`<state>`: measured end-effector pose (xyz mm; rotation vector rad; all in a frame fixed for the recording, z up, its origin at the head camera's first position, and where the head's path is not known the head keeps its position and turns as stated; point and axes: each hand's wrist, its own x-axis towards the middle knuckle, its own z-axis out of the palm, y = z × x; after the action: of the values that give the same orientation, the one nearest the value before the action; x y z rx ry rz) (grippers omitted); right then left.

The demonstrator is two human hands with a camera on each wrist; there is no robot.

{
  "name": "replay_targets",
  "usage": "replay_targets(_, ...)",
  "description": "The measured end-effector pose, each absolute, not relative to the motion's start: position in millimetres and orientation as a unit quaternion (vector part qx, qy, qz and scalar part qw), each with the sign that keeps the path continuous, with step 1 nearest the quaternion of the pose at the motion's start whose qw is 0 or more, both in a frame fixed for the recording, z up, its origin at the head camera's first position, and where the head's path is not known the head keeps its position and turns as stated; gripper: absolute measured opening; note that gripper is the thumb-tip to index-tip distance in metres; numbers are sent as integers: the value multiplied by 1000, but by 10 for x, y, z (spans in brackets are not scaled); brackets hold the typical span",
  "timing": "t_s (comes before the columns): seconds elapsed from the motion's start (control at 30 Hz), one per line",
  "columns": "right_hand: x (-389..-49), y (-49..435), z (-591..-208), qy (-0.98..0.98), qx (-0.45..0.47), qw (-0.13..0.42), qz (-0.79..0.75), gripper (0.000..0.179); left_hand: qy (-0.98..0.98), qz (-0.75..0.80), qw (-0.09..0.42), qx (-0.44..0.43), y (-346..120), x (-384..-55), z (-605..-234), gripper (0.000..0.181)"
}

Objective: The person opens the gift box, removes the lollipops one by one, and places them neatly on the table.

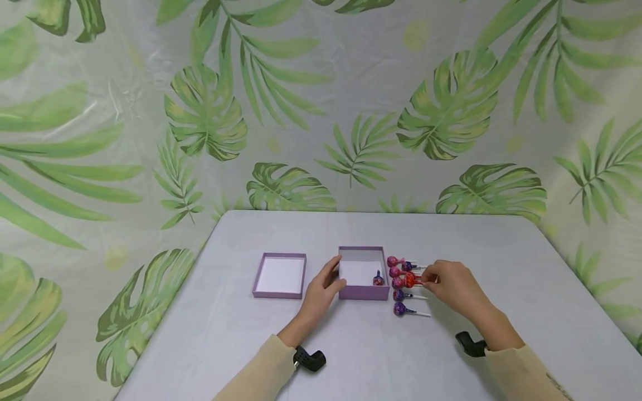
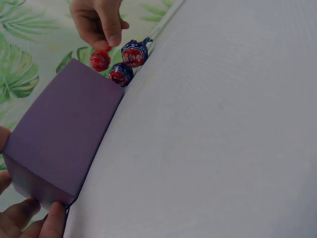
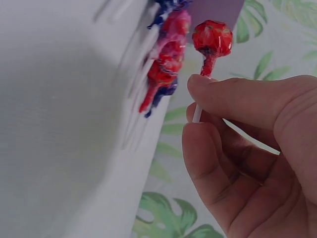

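My right hand (image 1: 453, 285) pinches the stick of a red-wrapped lollipop (image 3: 212, 38) between thumb and fingers, candy end up in the right wrist view. More lollipops in blue (image 1: 399, 309) and pink (image 1: 392, 262) wrappers lie beside the box, sticks pointing right. An open purple box (image 1: 364, 293) with a white inside stands at the middle of the table. Inside, near its right wall, is one dark-wrapped lollipop (image 1: 378, 278). My left hand (image 1: 320, 289) holds the box at its left side, thumb near the front corner and fingers farther back.
The shallow purple lid (image 1: 278, 296), white inside, lies left of the box. A white cloth covers the table (image 1: 351, 356). Leaf-patterned sheeting (image 1: 361, 111) hangs behind the table's far edge. Each wrist wears a black camera mount (image 1: 312, 361).
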<state>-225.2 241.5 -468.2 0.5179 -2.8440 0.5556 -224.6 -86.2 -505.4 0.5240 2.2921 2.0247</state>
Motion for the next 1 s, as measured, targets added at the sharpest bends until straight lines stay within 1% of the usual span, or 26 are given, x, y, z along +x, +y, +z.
replay_targets(0.3, -2282, 2489, -4820, -964, 163, 76, 196, 13, 733, 658, 12, 170, -852, -2260, -5063, 60)
replay_targets(0.5, -2283, 2522, -4892, -965, 152, 62, 203, 12, 738, 656, 19, 159, -860, -2257, -5070, 61)
replay_targets(1.0, -2314, 2552, -5015, -963, 141, 43, 225, 13, 737, 656, 12, 164, -852, -2263, -5076, 60)
